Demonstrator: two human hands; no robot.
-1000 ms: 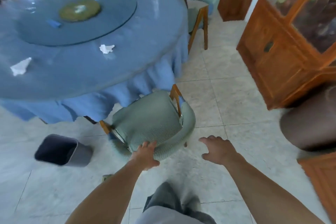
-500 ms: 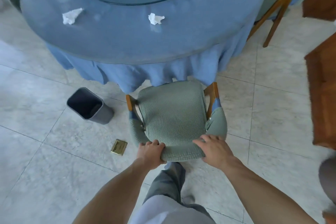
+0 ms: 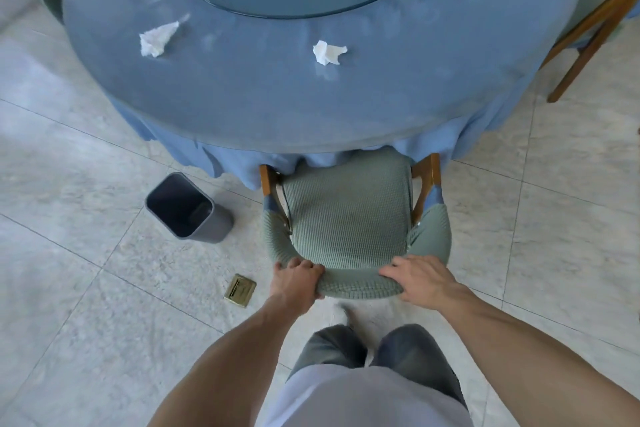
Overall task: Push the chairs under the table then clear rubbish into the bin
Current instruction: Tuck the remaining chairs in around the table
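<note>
Both hands grip the back of a green chair (image 3: 349, 218): left hand (image 3: 298, 279) and right hand (image 3: 420, 279) clasp its curved backrest, seat front tucked under the table (image 3: 277, 90).

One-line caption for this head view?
Both hands, left hand and right hand, grip the green chair backrest at the blue table.
</note>
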